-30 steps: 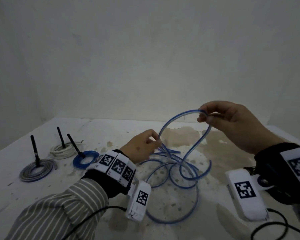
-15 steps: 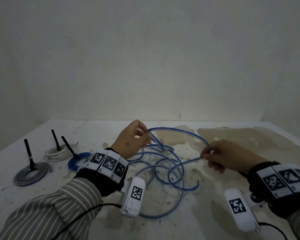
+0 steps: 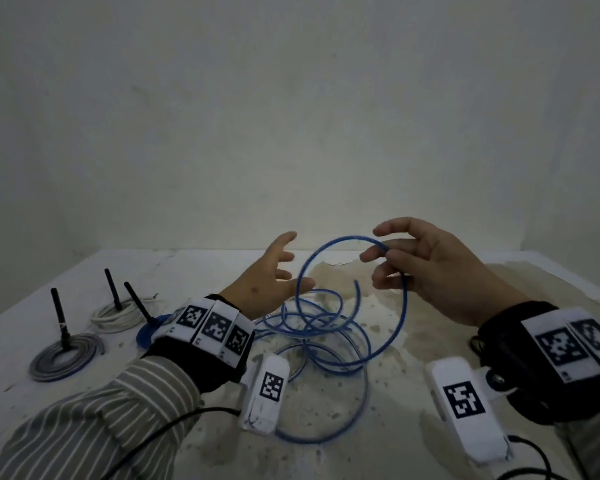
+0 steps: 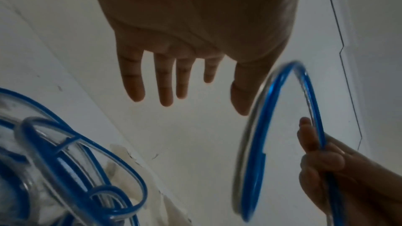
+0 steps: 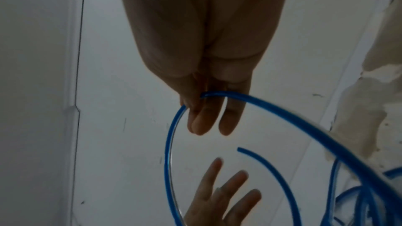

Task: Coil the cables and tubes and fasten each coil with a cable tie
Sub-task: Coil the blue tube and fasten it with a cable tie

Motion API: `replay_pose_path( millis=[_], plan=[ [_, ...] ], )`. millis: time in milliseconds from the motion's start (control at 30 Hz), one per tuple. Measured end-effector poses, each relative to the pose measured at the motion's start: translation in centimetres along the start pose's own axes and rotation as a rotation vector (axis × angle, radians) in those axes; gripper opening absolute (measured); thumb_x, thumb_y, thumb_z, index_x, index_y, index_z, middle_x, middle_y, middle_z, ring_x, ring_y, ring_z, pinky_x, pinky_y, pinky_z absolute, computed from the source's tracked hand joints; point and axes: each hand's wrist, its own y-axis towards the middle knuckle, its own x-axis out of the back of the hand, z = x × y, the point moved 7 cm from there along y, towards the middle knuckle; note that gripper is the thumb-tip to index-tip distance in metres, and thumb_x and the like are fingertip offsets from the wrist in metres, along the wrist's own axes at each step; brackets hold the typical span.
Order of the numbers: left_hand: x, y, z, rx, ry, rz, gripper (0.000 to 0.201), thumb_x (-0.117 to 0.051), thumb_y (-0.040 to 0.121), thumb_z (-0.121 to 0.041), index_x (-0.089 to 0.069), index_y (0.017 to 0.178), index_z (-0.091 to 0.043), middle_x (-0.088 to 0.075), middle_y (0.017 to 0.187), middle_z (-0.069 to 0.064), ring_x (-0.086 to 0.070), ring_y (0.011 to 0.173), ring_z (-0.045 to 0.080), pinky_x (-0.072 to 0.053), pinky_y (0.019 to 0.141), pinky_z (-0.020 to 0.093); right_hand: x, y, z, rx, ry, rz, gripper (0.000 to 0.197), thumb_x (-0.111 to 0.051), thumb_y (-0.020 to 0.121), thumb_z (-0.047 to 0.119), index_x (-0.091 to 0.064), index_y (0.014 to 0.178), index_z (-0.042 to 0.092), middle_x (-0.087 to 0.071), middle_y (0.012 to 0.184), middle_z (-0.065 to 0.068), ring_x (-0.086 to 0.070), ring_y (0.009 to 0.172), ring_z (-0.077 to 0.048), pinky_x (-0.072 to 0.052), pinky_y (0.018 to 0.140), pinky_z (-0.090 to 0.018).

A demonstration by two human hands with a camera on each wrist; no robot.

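A long blue tube lies in loose tangled loops on the stained table. My right hand pinches one strand and holds a big round loop upright above the heap. The tube's free end curls inside that loop. My left hand hovers just left of the loop with fingers spread and holds nothing. The left wrist view shows my left hand with straight fingers beside the blue tube. In the right wrist view my right hand grips the blue tube.
Three finished coils lie at the left, each with a black tie standing up: a grey coil, a white coil and a blue coil. A pale wall closes the back of the table.
My left hand has let go of the tube and opened. My right hand has risen from near the table, lifting its strand into a tall loop.
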Motion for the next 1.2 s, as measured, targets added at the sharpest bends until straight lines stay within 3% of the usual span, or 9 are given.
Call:
replay_pose_path(
  millis=[100,233,367,667,800,867,933,1100,1200],
  plan=[
    [-1.7,-0.9,-0.8,-0.004,-0.09,0.136,0.023,-0.046,0.094,-0.033,-0.059,0.112,-0.026,-0.062,0.118,0.007,-0.059,0.108,0.025,-0.044,0.094,0.043,-0.3,0.2,0.7,0.053,-0.022,-0.032,0.026,-0.041,0.094,-0.005,-0.058,0.105,0.01,-0.07,0.082,-0.004,-0.055,0.061,-0.013,-0.056,0.067,-0.027],
    [-2.5,-2.2,-0.9,0.073,-0.398,0.187,0.066,-0.017,0.095,-0.052,-0.068,0.088,-0.01,-0.072,0.094,0.015,-0.067,0.089,0.03,-0.049,0.073,0.035,0.8,0.6,0.5,0.048,-0.057,-0.158,0.027,-0.043,0.094,-0.004,-0.062,0.097,0.014,-0.069,0.074,0.0,-0.051,0.059,-0.011,-0.055,0.061,-0.024],
    [-1.5,-2.6,-1.5,0.02,-0.458,0.12,0.038,-0.035,0.099,-0.03,-0.059,0.08,-0.007,-0.071,0.084,0.014,-0.069,0.072,0.031,-0.054,0.057,0.027,0.9,0.2,-1.2,-0.052,-0.02,-0.203,0.022,-0.044,0.093,-0.004,-0.06,0.097,0.01,-0.065,0.08,-0.008,-0.047,0.058,-0.012,-0.053,0.055,-0.023],
    [-2.7,-3.0,-1.7,0.016,-0.55,0.071,0.024,-0.044,0.096,-0.016,-0.061,0.082,-0.006,-0.068,0.093,0.013,-0.069,0.082,0.023,-0.056,0.074,0.027,-2.4,-0.6,-2.3,-0.097,-0.015,-0.085,0.019,-0.044,0.095,0.003,-0.063,0.095,0.004,-0.064,0.073,-0.004,-0.043,0.05,-0.008,-0.043,0.05,-0.021],
    [-3.5,-3.5,-1.3,0.016,-0.207,0.193,0.01,-0.056,0.091,-0.015,-0.061,0.099,-0.015,-0.064,0.113,0.011,-0.061,0.093,0.017,-0.051,0.082,0.035,-2.0,-0.7,-1.3,-0.069,-0.111,-0.06,0.023,-0.044,0.096,0.006,-0.065,0.09,0.008,-0.055,0.063,0.0,-0.036,0.049,-0.007,-0.032,0.049,-0.021],
    [-2.3,-3.3,-1.9,-0.054,-0.209,0.101,0.036,-0.068,0.082,-0.02,-0.053,0.114,-0.023,-0.062,0.117,0.005,-0.063,0.09,0.013,-0.05,0.08,0.037,-2.2,-1.1,-1.3,-0.078,-0.239,0.009,0.021,-0.045,0.095,0.008,-0.066,0.092,0.009,-0.052,0.06,0.002,-0.037,0.049,-0.006,-0.031,0.051,-0.022],
    [-1.0,-3.1,-3.2,-0.14,-0.266,0.027,0.055,-0.074,0.075,-0.025,-0.048,0.124,-0.026,-0.066,0.109,-0.001,-0.065,0.084,0.006,-0.05,0.075,0.031,-2.6,-1.4,-1.3,-0.072,-0.387,0.068,0.02,-0.048,0.095,0.011,-0.068,0.093,0.013,-0.054,0.059,0.005,-0.04,0.05,-0.004,-0.033,0.053,-0.02],
    [-0.9,-3.5,-6.1,-0.278,-0.05,0.064,0.012,-0.069,0.079,-0.007,-0.07,0.088,-0.016,-0.071,0.067,-0.005,-0.066,0.067,0.006,-0.054,0.068,0.02,-3.9,-1.8,-0.6,-0.007,-0.562,0.143,0.022,-0.052,0.093,0.021,-0.068,0.081,0.011,-0.058,0.066,-0.016,-0.039,0.054,-0.016,-0.034,0.055,-0.028],
    [-1.3,-3.8,-6.0,-0.262,0.041,0.14,0.014,-0.07,0.08,-0.009,-0.072,0.088,-0.019,-0.071,0.07,0.002,-0.065,0.068,0.007,-0.054,0.069,0.021,-3.8,-1.9,-0.2,0.015,-0.622,0.14,0.019,-0.055,0.091,0.024,-0.069,0.082,0.015,-0.058,0.06,0.001,-0.042,0.053,-0.012,-0.036,0.054,-0.026]
  ],
)
